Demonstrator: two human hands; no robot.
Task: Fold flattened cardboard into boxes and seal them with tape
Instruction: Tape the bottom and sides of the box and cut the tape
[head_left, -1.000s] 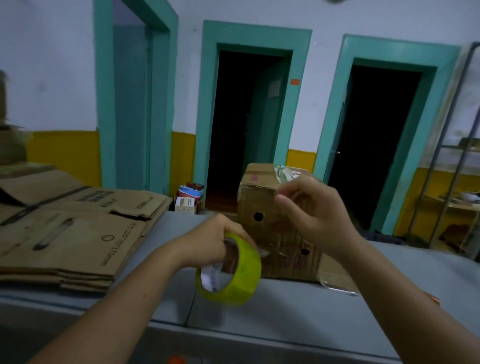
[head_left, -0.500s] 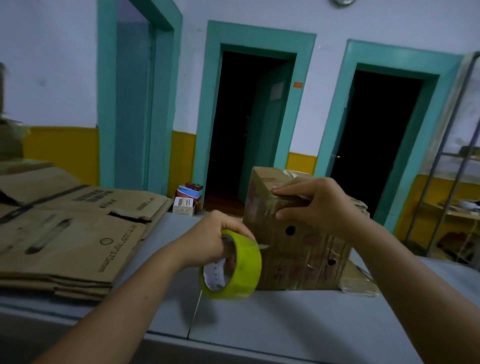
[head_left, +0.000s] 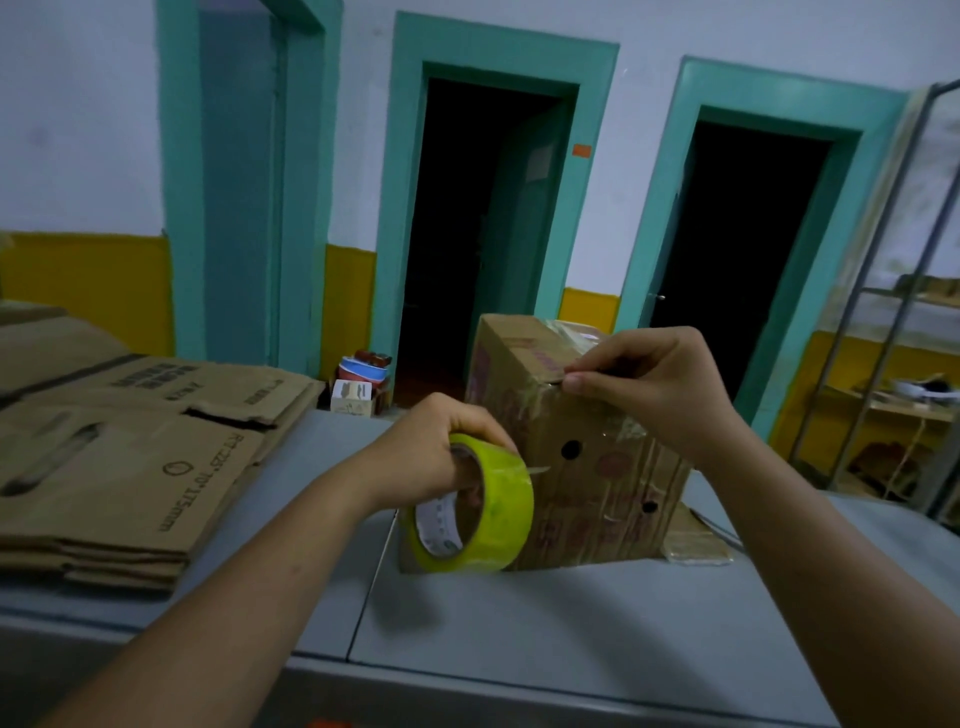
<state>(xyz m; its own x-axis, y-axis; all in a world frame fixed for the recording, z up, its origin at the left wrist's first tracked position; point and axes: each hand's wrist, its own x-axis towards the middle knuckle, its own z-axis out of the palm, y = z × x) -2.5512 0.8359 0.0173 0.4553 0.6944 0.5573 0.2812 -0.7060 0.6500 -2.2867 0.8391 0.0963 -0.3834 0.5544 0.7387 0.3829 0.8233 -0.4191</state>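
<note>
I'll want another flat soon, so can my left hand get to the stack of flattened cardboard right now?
Probably yes: the stack of flattened cardboard lies to the left of the left hand with bare table between. But that hand grips the tape roll.

My left hand (head_left: 426, 457) hides some of its fingers inside the tape roll (head_left: 488, 514), and the roll covers the near lower corner of the box (head_left: 592, 478). My right hand (head_left: 657, 387) pinches at the box's top edge; whether tape or flap, I cannot tell. The stack of flattened cardboard (head_left: 119, 467) runs off the left edge. The print inside the roll's core is too small to read.
</note>
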